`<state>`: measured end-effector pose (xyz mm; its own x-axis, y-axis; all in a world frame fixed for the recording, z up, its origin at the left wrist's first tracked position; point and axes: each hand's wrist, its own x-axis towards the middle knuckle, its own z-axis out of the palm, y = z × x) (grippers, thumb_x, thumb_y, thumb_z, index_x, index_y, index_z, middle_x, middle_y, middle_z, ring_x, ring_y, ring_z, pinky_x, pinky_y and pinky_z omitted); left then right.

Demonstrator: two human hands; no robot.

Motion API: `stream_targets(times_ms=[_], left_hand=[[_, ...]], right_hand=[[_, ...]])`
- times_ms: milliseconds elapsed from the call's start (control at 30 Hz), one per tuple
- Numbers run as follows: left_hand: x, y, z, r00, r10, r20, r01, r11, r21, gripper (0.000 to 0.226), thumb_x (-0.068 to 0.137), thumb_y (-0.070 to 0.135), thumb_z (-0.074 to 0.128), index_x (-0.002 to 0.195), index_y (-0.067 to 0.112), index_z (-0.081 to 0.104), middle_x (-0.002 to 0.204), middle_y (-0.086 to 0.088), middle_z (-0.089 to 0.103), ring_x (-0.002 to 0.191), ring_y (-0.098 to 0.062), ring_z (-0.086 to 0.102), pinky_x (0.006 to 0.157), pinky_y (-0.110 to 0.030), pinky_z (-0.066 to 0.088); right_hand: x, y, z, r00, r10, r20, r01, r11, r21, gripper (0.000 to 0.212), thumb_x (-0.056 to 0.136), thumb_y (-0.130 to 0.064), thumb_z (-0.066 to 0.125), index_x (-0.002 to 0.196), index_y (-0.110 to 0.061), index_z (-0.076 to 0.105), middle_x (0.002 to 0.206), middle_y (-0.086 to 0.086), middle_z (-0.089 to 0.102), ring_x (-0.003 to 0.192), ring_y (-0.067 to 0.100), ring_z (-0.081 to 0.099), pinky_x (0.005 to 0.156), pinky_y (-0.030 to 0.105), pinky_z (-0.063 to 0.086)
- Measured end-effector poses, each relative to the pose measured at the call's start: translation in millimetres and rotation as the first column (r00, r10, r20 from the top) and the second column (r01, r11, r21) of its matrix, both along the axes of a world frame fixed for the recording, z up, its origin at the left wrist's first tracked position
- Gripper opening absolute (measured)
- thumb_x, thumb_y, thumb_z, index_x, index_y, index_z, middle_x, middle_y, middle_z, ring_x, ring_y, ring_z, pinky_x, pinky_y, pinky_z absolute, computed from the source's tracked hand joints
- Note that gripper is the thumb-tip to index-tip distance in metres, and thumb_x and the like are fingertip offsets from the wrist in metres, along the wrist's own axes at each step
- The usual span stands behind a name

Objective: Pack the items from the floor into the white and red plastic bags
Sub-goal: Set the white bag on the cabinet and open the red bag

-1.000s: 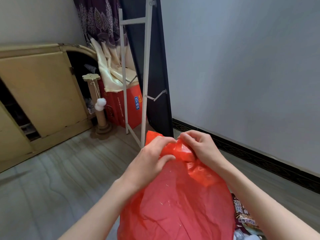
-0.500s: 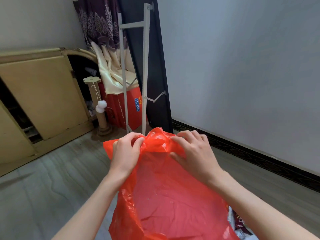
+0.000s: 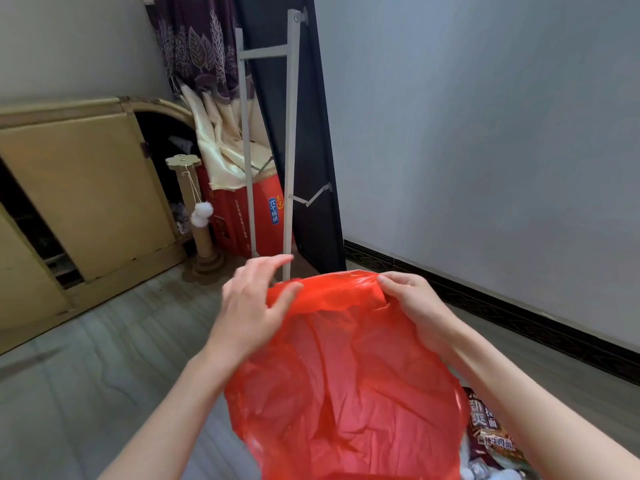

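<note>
Hands up front at the top edge of thin crinkled red plastic bag [image 3: 346, 386], held in the air above grey wood-grain floor [image 3: 86, 375]. Left hand [image 3: 254, 303]: thumb pressed on the bag's left rim, other fingers extended and blurred, so whether a real pinch cannot tell. Right hand [image 3: 412, 303]: fingers curled over the right rim, gripping plastic. Bag mouth bunched between the two hands, body hanging down toward camera. Dark printed noodle packet [image 3: 491, 427] on the floor just right of the bag, partly hidden. Beyond: white metal rack frame [image 3: 291, 150], red printed carton [image 3: 263, 216], cardboard scratching post with white pom-poms [image 3: 201, 216], beige cabinet [image 3: 79, 195].
</note>
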<state>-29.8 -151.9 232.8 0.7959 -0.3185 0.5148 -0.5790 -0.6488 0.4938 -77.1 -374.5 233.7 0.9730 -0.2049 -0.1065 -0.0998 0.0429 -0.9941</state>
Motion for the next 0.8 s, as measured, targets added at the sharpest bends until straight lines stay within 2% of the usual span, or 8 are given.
stream_targets(times_ms=[100, 167, 267, 367, 467, 533, 700, 800], left_hand=[[-13.9, -25.2, 1.7, 0.926, -0.377, -0.009, 0.377, 0.925, 0.052, 0.049, 0.081, 0.041, 0.061, 0.126, 0.031, 0.044, 0.119, 0.009, 0.052, 0.113, -0.004, 0.049, 0.098, -0.023, 0.038], [-14.1, -34.7, -0.6, 0.906, -0.424, -0.011, 0.424, 0.906, 0.000, 0.041, 0.081, 0.026, 0.063, 0.120, 0.028, 0.051, 0.111, 0.008, 0.057, 0.105, -0.001, 0.053, 0.093, -0.018, 0.041], [-7.8, -33.2, -2.3, 0.937, -0.350, -0.016, 0.348, 0.936, -0.055, 0.021, 0.082, 0.024, 0.058, 0.100, 0.019, 0.067, 0.092, 0.005, 0.065, 0.088, -0.004, 0.059, 0.081, -0.027, 0.047], [-5.4, -28.5, -3.7, 0.991, -0.118, -0.067, 0.120, 0.992, 0.037, 0.019, 0.085, 0.032, 0.053, 0.093, 0.023, 0.069, 0.093, 0.005, 0.067, 0.092, -0.015, 0.062, 0.081, -0.038, 0.049], [-2.0, -21.8, 1.0, 0.979, 0.185, -0.087, -0.182, 0.983, 0.033, 0.018, 0.089, 0.028, 0.053, 0.097, 0.022, 0.068, 0.101, 0.000, 0.068, 0.100, -0.025, 0.059, 0.083, -0.038, 0.048], [-1.0, -17.1, 4.6, 0.960, 0.253, -0.118, -0.256, 0.967, -0.009, 0.020, 0.090, 0.028, 0.053, 0.099, 0.020, 0.069, 0.102, -0.002, 0.069, 0.101, -0.026, 0.059, 0.083, -0.036, 0.046], [-6.3, -13.7, 14.5, 0.970, 0.098, -0.223, -0.138, 0.975, -0.172, 0.017, 0.089, 0.019, 0.058, 0.090, 0.009, 0.072, 0.084, -0.003, 0.071, 0.083, -0.015, 0.062, 0.077, -0.023, 0.042], [-13.2, -8.4, 23.7, 0.939, -0.082, -0.333, -0.022, 0.954, -0.298, 0.016, 0.089, 0.018, 0.057, 0.084, 0.012, 0.071, 0.072, 0.006, 0.067, 0.067, -0.002, 0.059, 0.070, -0.019, 0.046]], right_hand=[[0.0, 13.3, 5.0, 0.997, 0.077, -0.008, -0.076, 0.996, 0.047, 0.025, 0.095, -0.016, 0.048, 0.079, -0.013, 0.068, 0.061, 0.000, 0.066, 0.049, 0.006, 0.059, 0.048, 0.017, 0.048], [1.0, 16.6, 5.5, 0.997, 0.077, 0.017, -0.077, 0.996, -0.039, 0.024, 0.095, -0.018, 0.049, 0.080, -0.016, 0.067, 0.065, -0.001, 0.066, 0.052, 0.002, 0.059, 0.050, 0.015, 0.047], [5.6, 7.5, 1.3, 0.994, 0.027, 0.110, 0.016, 0.929, -0.369, 0.013, 0.090, -0.020, 0.057, 0.079, -0.022, 0.064, 0.078, -0.002, 0.066, 0.070, 0.003, 0.059, 0.066, 0.017, 0.046], [7.3, 0.2, -5.0, 0.991, 0.002, 0.131, 0.080, 0.787, -0.612, 0.003, 0.086, -0.020, 0.062, 0.087, -0.022, 0.064, 0.090, 0.002, 0.066, 0.083, 0.012, 0.058, 0.072, 0.020, 0.042], [1.1, 5.7, -6.6, 0.941, -0.030, 0.337, 0.280, 0.629, -0.725, 0.017, 0.083, -0.020, 0.066, 0.097, -0.011, 0.065, 0.100, 0.007, 0.061, 0.094, 0.022, 0.056, 0.081, 0.022, 0.038], [-6.6, 21.2, -6.1, 0.905, 0.066, 0.421, 0.318, 0.552, -0.771, 0.031, 0.080, -0.027, 0.067, 0.103, -0.007, 0.063, 0.102, 0.009, 0.059, 0.095, 0.026, 0.055, 0.085, 0.028, 0.042], [-6.3, 42.0, -30.8, 0.986, 0.073, 0.152, 0.121, 0.319, -0.940, 0.077, 0.082, -0.051, 0.058, 0.141, -0.011, 0.029, 0.145, 0.006, 0.032, 0.133, 0.024, 0.031, 0.109, 0.042, 0.030], [1.2, 26.5, -36.3, 0.975, 0.032, 0.218, 0.189, 0.389, -0.902, 0.077, 0.082, -0.044, 0.062, 0.143, -0.011, 0.027, 0.150, 0.008, 0.028, 0.140, 0.022, 0.022, 0.114, 0.052, 0.019]])
